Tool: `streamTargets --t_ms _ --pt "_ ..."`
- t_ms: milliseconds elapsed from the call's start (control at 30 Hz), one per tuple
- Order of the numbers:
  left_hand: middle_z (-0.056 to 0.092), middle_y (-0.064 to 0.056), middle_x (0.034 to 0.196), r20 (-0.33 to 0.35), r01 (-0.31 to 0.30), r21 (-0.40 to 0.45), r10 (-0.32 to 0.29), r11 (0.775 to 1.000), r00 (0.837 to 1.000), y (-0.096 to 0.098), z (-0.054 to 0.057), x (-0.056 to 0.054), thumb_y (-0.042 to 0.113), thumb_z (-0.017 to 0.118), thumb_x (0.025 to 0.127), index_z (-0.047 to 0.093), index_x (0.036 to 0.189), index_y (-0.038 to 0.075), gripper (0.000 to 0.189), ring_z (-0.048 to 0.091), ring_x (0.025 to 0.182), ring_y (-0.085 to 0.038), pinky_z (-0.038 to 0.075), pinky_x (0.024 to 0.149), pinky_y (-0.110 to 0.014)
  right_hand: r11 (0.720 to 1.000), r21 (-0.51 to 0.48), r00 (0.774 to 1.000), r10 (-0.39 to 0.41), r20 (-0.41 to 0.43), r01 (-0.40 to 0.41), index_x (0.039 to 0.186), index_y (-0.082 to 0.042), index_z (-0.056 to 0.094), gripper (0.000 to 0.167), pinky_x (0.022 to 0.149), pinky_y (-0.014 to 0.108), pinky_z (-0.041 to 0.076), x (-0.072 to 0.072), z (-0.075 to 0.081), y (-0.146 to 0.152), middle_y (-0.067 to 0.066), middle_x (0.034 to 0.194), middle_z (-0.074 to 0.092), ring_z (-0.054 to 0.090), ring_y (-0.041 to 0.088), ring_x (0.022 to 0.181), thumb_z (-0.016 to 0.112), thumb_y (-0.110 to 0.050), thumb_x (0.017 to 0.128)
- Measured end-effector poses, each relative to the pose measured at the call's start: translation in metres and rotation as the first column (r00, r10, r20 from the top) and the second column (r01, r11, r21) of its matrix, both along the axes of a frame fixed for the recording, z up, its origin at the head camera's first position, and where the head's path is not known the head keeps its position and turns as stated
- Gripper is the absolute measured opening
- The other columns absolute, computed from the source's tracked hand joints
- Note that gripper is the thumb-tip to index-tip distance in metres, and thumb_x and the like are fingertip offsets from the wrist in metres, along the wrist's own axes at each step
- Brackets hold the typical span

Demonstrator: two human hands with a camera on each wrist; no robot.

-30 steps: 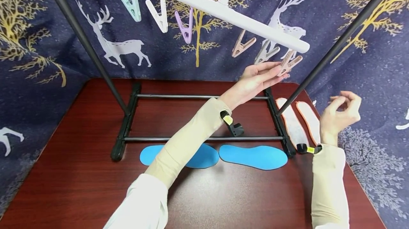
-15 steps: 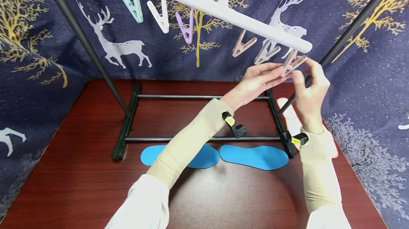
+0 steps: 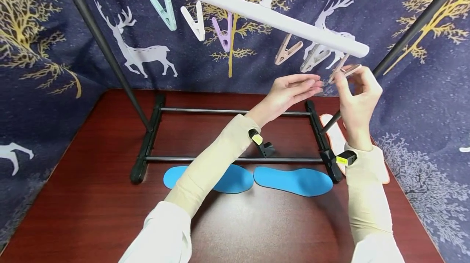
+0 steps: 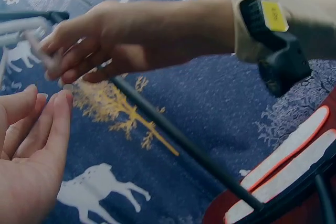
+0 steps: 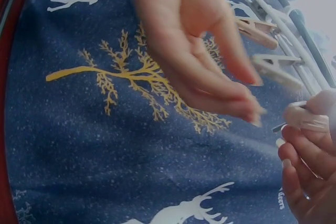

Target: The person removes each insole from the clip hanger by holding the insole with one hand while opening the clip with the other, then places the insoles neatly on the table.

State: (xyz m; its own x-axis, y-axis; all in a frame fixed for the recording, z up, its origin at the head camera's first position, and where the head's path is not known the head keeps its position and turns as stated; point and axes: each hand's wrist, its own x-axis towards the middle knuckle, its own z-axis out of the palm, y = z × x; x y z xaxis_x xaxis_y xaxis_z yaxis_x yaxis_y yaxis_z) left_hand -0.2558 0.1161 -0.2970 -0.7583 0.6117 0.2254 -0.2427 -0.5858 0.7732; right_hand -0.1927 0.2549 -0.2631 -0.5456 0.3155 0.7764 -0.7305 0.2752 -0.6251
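At the right end of a white hanger bar [image 3: 257,11], my right hand [image 3: 358,106] pinches a pale pink clothespin [image 3: 353,69] between thumb and fingers. Just to its left is my left hand [image 3: 290,93], palm turned up, fingers extended and holding nothing. In the left wrist view a small gap shows between the left fingertips and the right hand [image 4: 79,45]. Nearest along the bar are a grey clothespin [image 3: 315,58] and a beige-pink one. In the right wrist view the right fingers partly cover the clothespin they hold.
Mint [image 3: 164,10], white [image 3: 195,21] and purple clothespins [image 3: 223,32] hang farther left. Black rack poles [image 3: 106,51] rise on both sides from a black base [image 3: 148,144]. Blue insoles [image 3: 293,180] lie in front; white orange-edged insoles [image 4: 289,148] lie at the right.
My right hand has come in from the right, up and leftward, and taken hold of the end clothespin. My left hand has let go of it and drawn slightly left.
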Motion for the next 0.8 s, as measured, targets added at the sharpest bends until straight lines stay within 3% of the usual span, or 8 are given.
streamTargets --t_ms 167,267,367,433,533,600,700,800 --pt "0.044 -0.040 0.135 -0.002 -0.097 0.030 0.097 0.995 0.995 -0.021 -0.008 -0.017 -0.006 0.040 0.100 0.043 0.133 -0.019 0.036 0.043 0.129 -0.049 0.041 0.109 -0.043 0.995 -0.075 0.998 0.065 -0.006 -0.066 0.094 -0.005 0.065 0.007 0.068 0.020 0.050 -0.014 -0.004 0.013 0.004 0.081 0.068 0.070 0.016 0.079 0.065 -0.002 0.088" --pt "0.046 -0.037 0.135 0.114 -0.188 0.058 0.180 0.981 0.977 -0.037 -0.006 -0.028 -0.002 0.043 0.100 0.046 0.133 -0.015 0.036 0.044 0.132 -0.045 0.039 0.111 -0.041 0.994 -0.092 0.999 0.050 -0.017 -0.052 0.100 -0.005 0.062 0.011 0.061 0.019 0.047 -0.023 -0.004 0.022 0.004 0.079 0.068 0.069 0.017 0.078 0.063 -0.004 0.088" --pt "0.046 -0.032 0.139 0.249 -0.284 0.139 0.244 0.949 0.937 -0.060 -0.002 -0.039 0.005 0.044 0.101 0.046 0.135 -0.011 0.038 0.047 0.132 -0.040 0.039 0.112 -0.037 0.990 -0.124 0.997 0.065 -0.037 -0.069 0.102 -0.002 0.060 0.014 0.058 0.021 0.045 -0.030 -0.002 0.026 0.008 0.078 0.068 0.067 0.020 0.074 0.063 -0.005 0.088" --pt "0.048 -0.031 0.138 0.365 -0.349 0.241 0.249 0.906 0.897 -0.078 0.002 -0.046 0.013 0.041 0.102 0.048 0.132 -0.010 0.038 0.051 0.126 -0.039 0.042 0.109 -0.034 0.987 -0.137 0.996 0.074 -0.048 -0.080 0.103 0.000 0.059 0.016 0.056 0.021 0.045 -0.032 0.000 0.026 0.010 0.078 0.069 0.066 0.020 0.071 0.063 -0.005 0.088" --pt "0.055 -0.026 0.128 0.514 -0.450 0.380 0.220 0.808 0.829 -0.108 0.008 -0.055 0.026 0.037 0.104 0.054 0.123 -0.008 0.043 0.058 0.110 -0.032 0.050 0.096 -0.032 0.983 -0.160 0.994 0.086 -0.060 -0.095 0.104 0.003 0.057 0.018 0.054 0.021 0.044 -0.032 0.004 0.025 0.011 0.078 0.068 0.064 0.019 0.068 0.062 -0.004 0.088" --pt "0.057 -0.027 0.122 0.558 -0.491 0.469 0.185 0.734 0.809 -0.128 0.012 -0.058 0.035 0.032 0.105 0.055 0.118 -0.008 0.051 0.058 0.102 -0.032 0.051 0.087 -0.033 0.982 -0.166 0.995 0.081 -0.061 -0.090 0.106 0.003 0.057 0.020 0.054 0.019 0.044 -0.030 0.006 0.024 0.011 0.078 0.068 0.064 0.018 0.068 0.062 -0.003 0.088" --pt "0.058 -0.028 0.120 0.529 -0.490 0.572 0.161 0.658 0.833 -0.156 0.018 -0.055 0.044 0.031 0.103 0.056 0.118 -0.007 0.059 0.057 0.105 -0.034 0.048 0.087 -0.036 0.982 -0.170 0.995 0.078 -0.057 -0.087 0.108 0.003 0.056 0.022 0.053 0.018 0.044 -0.028 0.008 0.023 0.011 0.079 0.068 0.064 0.017 0.068 0.063 -0.003 0.088" --pt "0.058 -0.026 0.120 0.459 -0.471 0.607 0.202 0.640 0.865 -0.178 0.023 -0.047 0.046 0.032 0.102 0.058 0.121 -0.004 0.059 0.054 0.111 -0.033 0.043 0.091 -0.036 0.981 -0.170 0.995 0.080 -0.054 -0.089 0.110 0.005 0.056 0.024 0.052 0.019 0.044 -0.029 0.007 0.026 0.013 0.080 0.068 0.063 0.018 0.067 0.062 -0.003 0.088"
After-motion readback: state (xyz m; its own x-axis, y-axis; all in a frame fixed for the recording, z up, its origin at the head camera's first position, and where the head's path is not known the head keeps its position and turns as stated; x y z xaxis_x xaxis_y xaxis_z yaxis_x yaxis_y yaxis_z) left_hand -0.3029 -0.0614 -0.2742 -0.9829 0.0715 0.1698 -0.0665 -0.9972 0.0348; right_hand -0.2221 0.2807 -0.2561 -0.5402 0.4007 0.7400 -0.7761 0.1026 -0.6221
